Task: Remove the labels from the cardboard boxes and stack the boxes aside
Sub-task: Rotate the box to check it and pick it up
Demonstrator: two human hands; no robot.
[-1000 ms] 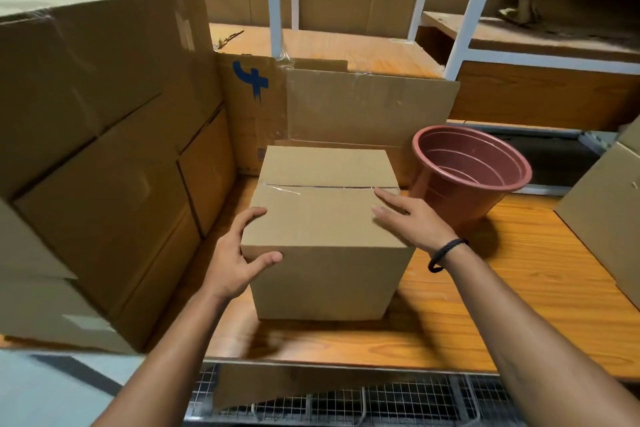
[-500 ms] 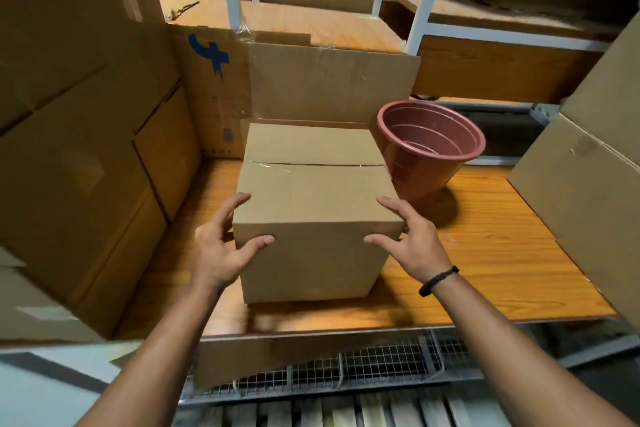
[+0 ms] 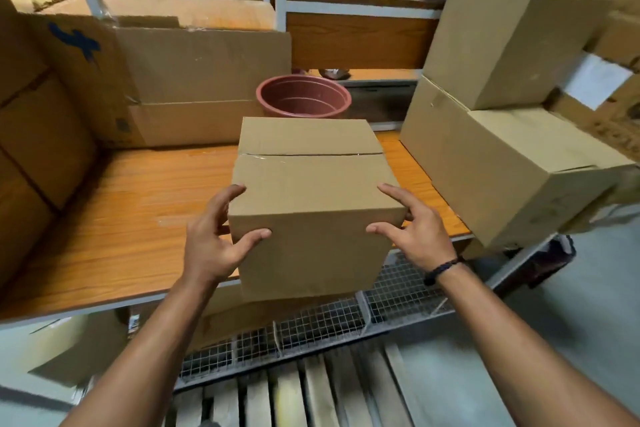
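Box (image 3: 313, 198), one, gripped by left hand (image 3: 211, 246), right hand (image 3: 415, 230); one pot (image 3: 304, 97) behind.

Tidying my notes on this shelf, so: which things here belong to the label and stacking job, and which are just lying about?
Job: small cardboard box, gripped by left hand and right hand; two stacked boxes at right; white label on a far-right box.
Lying about: brown plastic pot; flattened cardboard with blue mark; wire mesh rack below.
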